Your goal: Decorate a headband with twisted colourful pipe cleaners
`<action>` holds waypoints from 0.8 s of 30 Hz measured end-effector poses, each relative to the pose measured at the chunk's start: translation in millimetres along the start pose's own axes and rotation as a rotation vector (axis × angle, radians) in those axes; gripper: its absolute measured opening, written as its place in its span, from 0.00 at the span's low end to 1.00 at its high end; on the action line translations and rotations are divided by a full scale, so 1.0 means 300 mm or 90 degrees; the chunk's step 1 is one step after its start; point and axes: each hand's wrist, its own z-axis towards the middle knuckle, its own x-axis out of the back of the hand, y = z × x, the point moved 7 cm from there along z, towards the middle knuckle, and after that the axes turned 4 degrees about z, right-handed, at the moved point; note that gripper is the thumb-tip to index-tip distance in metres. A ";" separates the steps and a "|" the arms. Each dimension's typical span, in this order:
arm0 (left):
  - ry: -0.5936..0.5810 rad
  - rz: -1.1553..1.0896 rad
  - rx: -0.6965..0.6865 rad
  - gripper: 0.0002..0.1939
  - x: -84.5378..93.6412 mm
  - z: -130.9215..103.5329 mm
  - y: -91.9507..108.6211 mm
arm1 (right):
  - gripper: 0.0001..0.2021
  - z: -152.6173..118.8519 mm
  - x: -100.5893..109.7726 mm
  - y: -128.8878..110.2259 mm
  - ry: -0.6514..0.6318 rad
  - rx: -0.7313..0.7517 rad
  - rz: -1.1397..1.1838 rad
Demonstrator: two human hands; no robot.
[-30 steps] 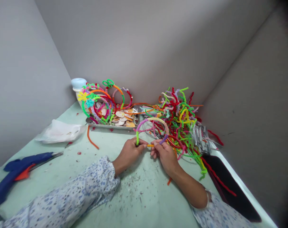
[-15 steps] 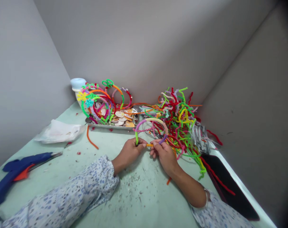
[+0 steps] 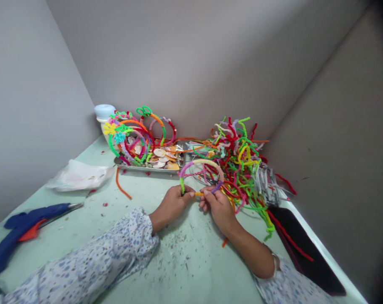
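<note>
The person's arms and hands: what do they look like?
The loose white fabric left sleeve with blue spots has a gathered cuff near the wrist. The matching spotted right sleeve ends higher, on the forearm. The left hand and right hand wear no gloves.

Your table (image 3: 210, 278) had a pale green top, littered with dark specks (image 3: 187, 257) in the middle and red bits (image 3: 105, 204) farther left. Off to your left lay a blue glue gun (image 3: 30, 228) with an orange trigger, and beyond it a crumpled white plastic packet (image 3: 84, 174). You had a bent orange stem (image 3: 123, 188) just in front of the metal tray (image 3: 150, 169) at the back. Right of that sat a tangled heap of fuzzy stems (image 3: 238, 177), and nearer you, by the right edge, a flat black slab (image 3: 308, 249).
</note>
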 end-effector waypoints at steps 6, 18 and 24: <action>-0.015 0.007 0.004 0.13 -0.004 0.001 0.004 | 0.13 -0.007 0.001 -0.005 0.004 0.022 -0.028; -0.005 -0.013 0.021 0.12 -0.004 -0.006 0.014 | 0.13 0.004 0.006 0.001 0.011 0.007 -0.017; -0.034 0.020 0.014 0.12 -0.004 -0.001 0.021 | 0.13 0.005 0.001 0.004 -0.005 0.021 -0.013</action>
